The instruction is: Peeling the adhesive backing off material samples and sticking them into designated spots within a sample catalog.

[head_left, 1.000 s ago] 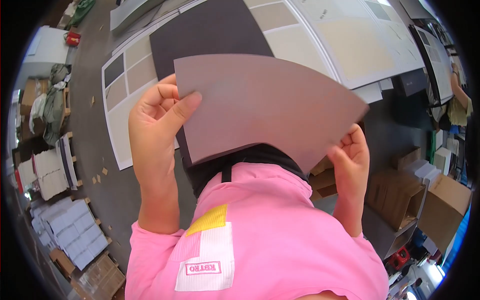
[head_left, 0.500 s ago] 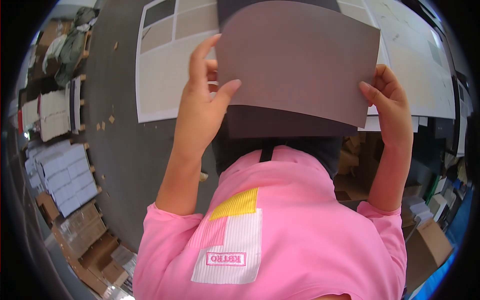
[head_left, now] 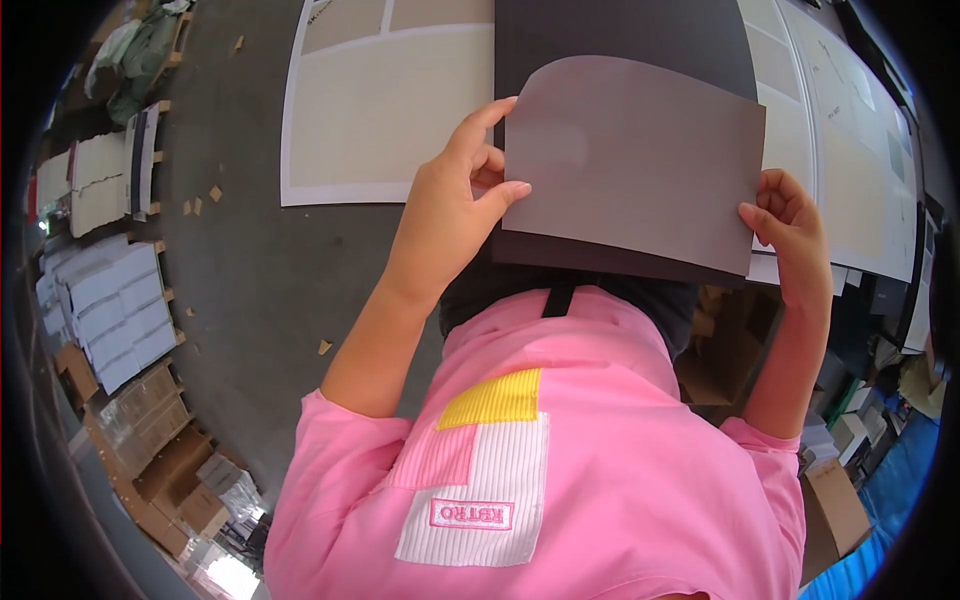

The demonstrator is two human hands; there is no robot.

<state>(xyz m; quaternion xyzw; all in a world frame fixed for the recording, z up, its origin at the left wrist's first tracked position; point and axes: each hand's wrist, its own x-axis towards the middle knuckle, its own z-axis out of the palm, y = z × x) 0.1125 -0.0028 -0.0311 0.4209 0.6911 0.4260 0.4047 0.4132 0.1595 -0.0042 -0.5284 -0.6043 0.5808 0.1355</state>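
Observation:
A grey-brown sheet of card is held between my two hands, its far left corner curving upward. My left hand pinches its left edge, the thumb on top and the fingers bent around the side. At the right edge, my right hand grips the sheet between thumb and curled fingers. Beneath the sheet lies a larger dark board, which shows beyond its far edge and along its near edge. Whether the sheet touches the dark board I cannot tell.
Large pale printed sheets lie under the dark board, with more printed sheets at the right. Paper stacks stand on pallets along the left. Cardboard boxes sit at lower left, and another box at lower right. Scraps dot the grey floor.
The sheet has come lower and nearer in the picture, uncovering more of the dark board behind it. Both hands moved with it and keep their hold. The whole view has shifted a little.

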